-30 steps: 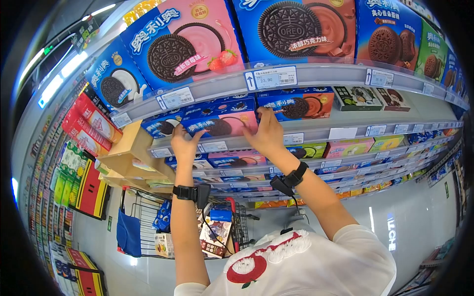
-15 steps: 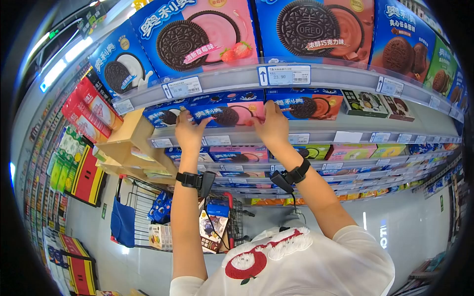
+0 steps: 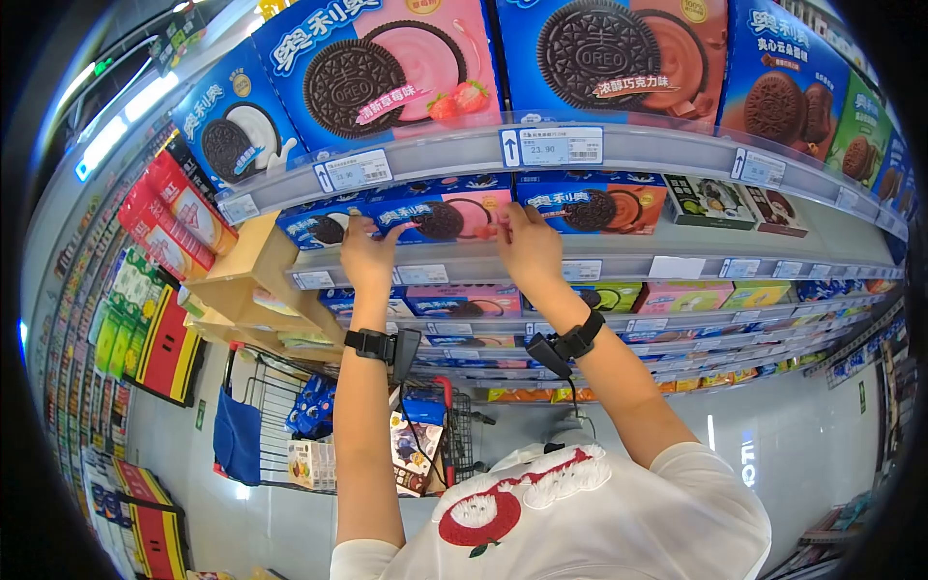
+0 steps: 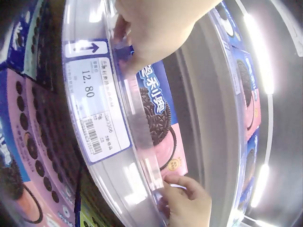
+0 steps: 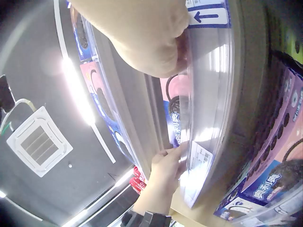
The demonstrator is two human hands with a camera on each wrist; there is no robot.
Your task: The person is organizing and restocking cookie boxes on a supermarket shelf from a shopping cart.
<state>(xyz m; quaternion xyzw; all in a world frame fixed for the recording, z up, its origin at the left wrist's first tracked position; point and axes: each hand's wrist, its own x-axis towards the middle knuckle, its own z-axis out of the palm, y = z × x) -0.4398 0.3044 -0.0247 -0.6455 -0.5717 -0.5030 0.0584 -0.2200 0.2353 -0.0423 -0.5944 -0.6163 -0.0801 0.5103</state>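
A blue-and-pink Oreo cookie box sits low behind the clear front lip of a shelf. My left hand holds its left end, with the thumb across the front face. At the right end, my right hand grips it from the other side. In the left wrist view, part of the box front shows between the two hands. The right wrist view shows only a strip of the box behind the lip. A blue-and-white Oreo box stands to its left and a chocolate one to its right.
Large Oreo boxes line the shelf above, behind a rail with price tags. More boxed snacks fill the shelves below. A shopping cart with packages stands below at left, near a wooden shelf unit.
Both hands have moved slightly inward with the pink Oreo box, which now sits farther back, more in line with its neighbours. The head view has shifted a little.
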